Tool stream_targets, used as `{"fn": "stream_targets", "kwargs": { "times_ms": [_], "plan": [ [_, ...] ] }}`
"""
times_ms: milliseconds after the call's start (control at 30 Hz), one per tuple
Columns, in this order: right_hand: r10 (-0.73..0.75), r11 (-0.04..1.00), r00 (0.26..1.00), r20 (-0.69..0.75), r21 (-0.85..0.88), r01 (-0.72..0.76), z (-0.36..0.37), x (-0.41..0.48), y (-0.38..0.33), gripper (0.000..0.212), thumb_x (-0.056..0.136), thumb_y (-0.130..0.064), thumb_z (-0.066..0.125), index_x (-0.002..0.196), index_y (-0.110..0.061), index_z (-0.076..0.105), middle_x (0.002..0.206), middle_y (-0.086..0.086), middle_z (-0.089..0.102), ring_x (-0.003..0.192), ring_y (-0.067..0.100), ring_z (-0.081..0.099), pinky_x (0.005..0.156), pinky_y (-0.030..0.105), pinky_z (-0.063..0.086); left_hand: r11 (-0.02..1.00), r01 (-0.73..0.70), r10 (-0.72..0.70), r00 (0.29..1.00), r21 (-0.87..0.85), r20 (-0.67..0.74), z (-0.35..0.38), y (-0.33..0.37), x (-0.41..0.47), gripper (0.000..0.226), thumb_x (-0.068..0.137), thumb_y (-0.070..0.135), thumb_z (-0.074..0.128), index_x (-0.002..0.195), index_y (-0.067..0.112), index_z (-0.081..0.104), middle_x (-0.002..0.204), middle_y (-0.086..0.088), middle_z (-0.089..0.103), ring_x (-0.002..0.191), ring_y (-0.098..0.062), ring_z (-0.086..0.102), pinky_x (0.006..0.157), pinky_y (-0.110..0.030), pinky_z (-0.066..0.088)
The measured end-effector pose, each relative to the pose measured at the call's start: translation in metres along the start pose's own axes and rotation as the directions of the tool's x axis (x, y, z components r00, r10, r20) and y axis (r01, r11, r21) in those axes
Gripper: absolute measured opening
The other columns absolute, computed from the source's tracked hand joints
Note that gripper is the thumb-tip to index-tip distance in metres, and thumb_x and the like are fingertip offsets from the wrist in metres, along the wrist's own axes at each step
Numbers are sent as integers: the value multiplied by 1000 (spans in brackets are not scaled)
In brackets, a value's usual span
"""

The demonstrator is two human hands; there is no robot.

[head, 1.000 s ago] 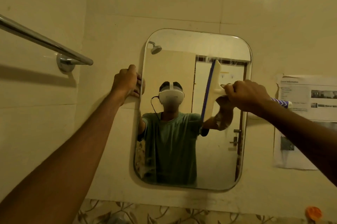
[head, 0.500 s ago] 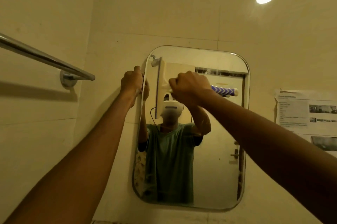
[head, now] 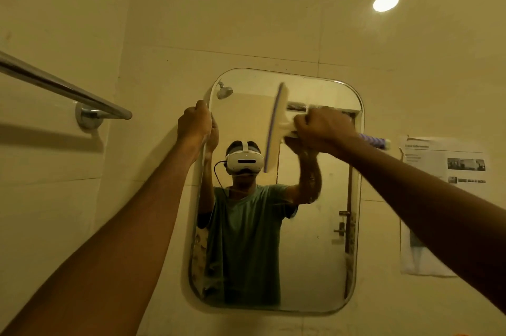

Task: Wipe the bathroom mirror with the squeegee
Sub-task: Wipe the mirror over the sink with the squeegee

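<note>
Right grip [head: 323,130] clamped round the squeegee [head: 276,127] handle; blade stands near-upright left of it, handle running rightward. Left grip [head: 194,122] clamps the mirror [head: 309,267] edge. Notice [head: 438,155] print unreadable.

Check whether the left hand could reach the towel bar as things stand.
Probably yes. The left hand grips the left edge of the mirror; the towel bar ends just to its left, only bare wall between. It must release the mirror first.
</note>
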State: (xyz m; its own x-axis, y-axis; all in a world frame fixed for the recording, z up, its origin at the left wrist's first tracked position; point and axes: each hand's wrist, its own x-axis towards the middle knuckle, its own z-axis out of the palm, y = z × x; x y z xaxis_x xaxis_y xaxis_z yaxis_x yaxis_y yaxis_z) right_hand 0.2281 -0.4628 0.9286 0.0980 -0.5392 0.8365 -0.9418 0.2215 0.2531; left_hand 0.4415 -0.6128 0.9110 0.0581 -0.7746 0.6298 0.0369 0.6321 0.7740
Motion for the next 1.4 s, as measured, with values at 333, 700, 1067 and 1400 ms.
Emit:
{"fn": "stream_targets", "kwargs": {
  "times_ms": [333,700,1067,1400],
  "plan": [
    [-135,979,990,36,-147,138,3,45,-24,36,96,-38,47,65,-27,32,63,-3,41,53,14,41,47,22,26,998,6,-6,1000,-69,0,0,-7,2,44,97,30,25,101,6,61,99,-14,64,86,-25,60,66,-31,47],
    [344,927,939,17,152,-343,13,-21,68,33,98,-36,33,70,-22,44,67,5,55,55,17,53,50,26,40,999,-40,39,998,-23,-53,5,-13,2,41,98,27,23,94,4,57,98,-14,61,79,-22,56,60,-26,38],
    [500,841,863,-77,281,-462,-11,18,52,37,90,-42,30,65,-21,46,62,3,49,54,16,46,53,27,36,994,-106,109,990,41,-93,7,-14,-1,32,99,21,25,83,11,51,87,-7,53,73,-17,47,55,-26,33],
    [751,483,636,177,509,-712,47,-119,42,39,100,-46,28,81,-21,51,81,6,62,72,22,64,68,42,58,992,-125,127,977,18,-171,19,-19,-5,38,99,27,25,82,8,53,84,-10,56,80,-21,53,66,-28,36]
  ]
}}
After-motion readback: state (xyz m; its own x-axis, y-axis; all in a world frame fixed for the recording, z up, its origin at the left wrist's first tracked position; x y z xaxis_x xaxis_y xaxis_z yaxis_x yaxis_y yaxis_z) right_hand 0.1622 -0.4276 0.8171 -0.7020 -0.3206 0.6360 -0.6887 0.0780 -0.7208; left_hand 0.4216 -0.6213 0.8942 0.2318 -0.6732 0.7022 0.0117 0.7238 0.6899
